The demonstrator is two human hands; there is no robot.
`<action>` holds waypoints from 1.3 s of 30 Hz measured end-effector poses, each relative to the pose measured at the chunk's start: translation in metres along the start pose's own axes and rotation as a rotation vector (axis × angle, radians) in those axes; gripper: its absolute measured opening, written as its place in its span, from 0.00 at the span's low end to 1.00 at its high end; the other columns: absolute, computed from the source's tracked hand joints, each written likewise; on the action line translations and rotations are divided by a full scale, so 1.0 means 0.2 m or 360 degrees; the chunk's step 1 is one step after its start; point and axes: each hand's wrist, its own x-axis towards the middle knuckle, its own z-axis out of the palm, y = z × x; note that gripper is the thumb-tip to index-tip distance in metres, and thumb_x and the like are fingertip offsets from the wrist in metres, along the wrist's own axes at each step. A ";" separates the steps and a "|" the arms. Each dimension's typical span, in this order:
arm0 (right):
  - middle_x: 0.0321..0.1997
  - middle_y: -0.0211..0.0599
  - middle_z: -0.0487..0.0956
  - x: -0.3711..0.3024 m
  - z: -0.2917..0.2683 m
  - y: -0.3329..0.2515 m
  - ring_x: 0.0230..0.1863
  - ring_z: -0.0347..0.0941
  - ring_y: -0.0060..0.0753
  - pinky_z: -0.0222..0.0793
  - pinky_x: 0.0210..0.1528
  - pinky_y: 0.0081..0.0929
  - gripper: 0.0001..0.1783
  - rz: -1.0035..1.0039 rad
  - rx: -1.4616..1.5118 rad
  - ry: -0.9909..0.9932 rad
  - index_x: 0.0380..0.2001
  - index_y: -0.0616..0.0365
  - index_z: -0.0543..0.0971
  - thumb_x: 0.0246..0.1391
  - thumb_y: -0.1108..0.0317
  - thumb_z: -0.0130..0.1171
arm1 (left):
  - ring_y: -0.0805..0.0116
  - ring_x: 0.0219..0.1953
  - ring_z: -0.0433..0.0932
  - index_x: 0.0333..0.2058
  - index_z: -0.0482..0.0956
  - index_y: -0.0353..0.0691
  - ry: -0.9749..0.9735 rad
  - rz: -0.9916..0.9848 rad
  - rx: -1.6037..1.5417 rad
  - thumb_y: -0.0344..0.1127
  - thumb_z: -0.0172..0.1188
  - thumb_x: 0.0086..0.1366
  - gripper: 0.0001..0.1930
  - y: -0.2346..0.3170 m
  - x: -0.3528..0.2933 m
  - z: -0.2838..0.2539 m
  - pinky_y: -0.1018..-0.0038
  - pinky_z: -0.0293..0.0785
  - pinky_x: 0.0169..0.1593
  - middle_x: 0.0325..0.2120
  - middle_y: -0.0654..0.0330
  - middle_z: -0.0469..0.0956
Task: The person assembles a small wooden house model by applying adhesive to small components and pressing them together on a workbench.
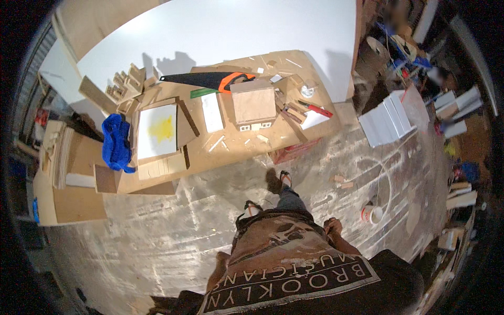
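My right hand [333, 226] hangs beside my hip with its fingers curled, and nothing shows in it. On the left, my left hand [222, 258] is only partly visible against my shirt, so its fingers cannot be made out. Neither hand touches the table ahead. Nearest on that brown tabletop [202, 157] stands a small wooden model house [254, 102] with a flat brown roof and tiny white-framed windows. Behind it lies a handsaw [199, 80] with a black blade and orange handle. To its right is a red utility knife [316, 107].
A yellow-stained white sheet [156, 131], a blue cloth [116, 143] and small wooden pieces [126, 84] occupy the table's left. A white bucket [371, 214] stands on the floor at right. White boards [386, 119] stand beyond it. A red box [295, 151] sits under the table's edge.
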 end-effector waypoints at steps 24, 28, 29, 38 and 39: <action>0.29 0.51 0.79 0.04 -0.22 -0.66 0.33 0.78 0.53 0.75 0.37 0.46 0.15 -0.1049 -0.0706 0.0171 0.30 0.61 0.80 0.52 0.60 0.51 | 0.50 0.32 0.80 0.35 0.82 0.41 0.1094 0.0636 -0.0408 0.35 0.65 0.45 0.15 0.30 0.14 -0.36 0.63 0.77 0.40 0.26 0.47 0.80; 0.32 0.53 0.80 -0.05 -0.35 -0.91 0.37 0.78 0.57 0.74 0.40 0.48 0.21 -0.0799 -0.0437 0.0285 0.32 0.61 0.79 0.58 0.52 0.49 | 0.51 0.34 0.81 0.30 0.84 0.45 0.0907 0.0633 -0.0069 0.34 0.65 0.40 0.13 0.03 -0.02 0.04 0.61 0.78 0.43 0.29 0.52 0.82; 0.31 0.54 0.80 -0.03 -0.37 -0.97 0.36 0.77 0.56 0.74 0.39 0.48 0.21 -0.0850 -0.0427 0.0363 0.31 0.61 0.78 0.57 0.51 0.50 | 0.51 0.34 0.81 0.30 0.84 0.45 0.0925 0.0603 -0.0085 0.34 0.65 0.40 0.13 -0.02 -0.07 0.13 0.61 0.78 0.43 0.29 0.52 0.82; 0.43 0.57 0.77 0.20 -0.39 -1.93 0.46 0.73 0.57 0.68 0.55 0.43 0.21 -0.2242 0.0472 0.0360 0.47 0.66 0.73 0.49 0.73 0.59 | 0.59 0.19 0.80 0.20 0.82 0.35 0.0958 -0.0442 -0.1191 0.39 0.65 0.50 0.12 0.06 -0.50 0.57 0.66 0.76 0.27 0.17 0.52 0.80; 0.44 0.56 0.77 0.15 -0.45 -2.09 0.48 0.73 0.55 0.68 0.55 0.42 0.20 -0.2146 0.0381 0.0189 0.47 0.65 0.73 0.49 0.73 0.59 | 0.61 0.17 0.79 0.22 0.83 0.34 0.1017 -0.0517 -0.1104 0.38 0.65 0.50 0.11 0.11 -0.53 0.61 0.66 0.76 0.26 0.17 0.52 0.80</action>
